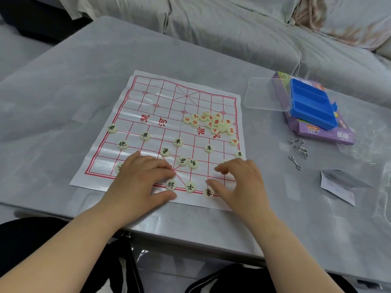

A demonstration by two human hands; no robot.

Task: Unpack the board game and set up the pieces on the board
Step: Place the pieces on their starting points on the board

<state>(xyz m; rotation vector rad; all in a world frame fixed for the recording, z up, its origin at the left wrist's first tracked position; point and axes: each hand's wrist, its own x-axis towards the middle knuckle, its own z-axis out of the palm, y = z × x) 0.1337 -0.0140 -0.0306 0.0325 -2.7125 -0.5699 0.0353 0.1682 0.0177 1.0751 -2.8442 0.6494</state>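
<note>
The paper board (148,98) lay flat on the counter (63,81), black-lettered pieces (171,184) spread over its near half and red-lettered pieces (213,123) heaped toward its right edge, while the left grip (141,176) rested released, fingers flat on the near rows, and the right grip (239,180) hung loosely curled above the near right corner, grasping nothing.

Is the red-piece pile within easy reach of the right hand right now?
Probably yes: the red-piece pile lies on the board just ahead of the right hand, with only low, flat black pieces between, nothing tall blocking.
</note>
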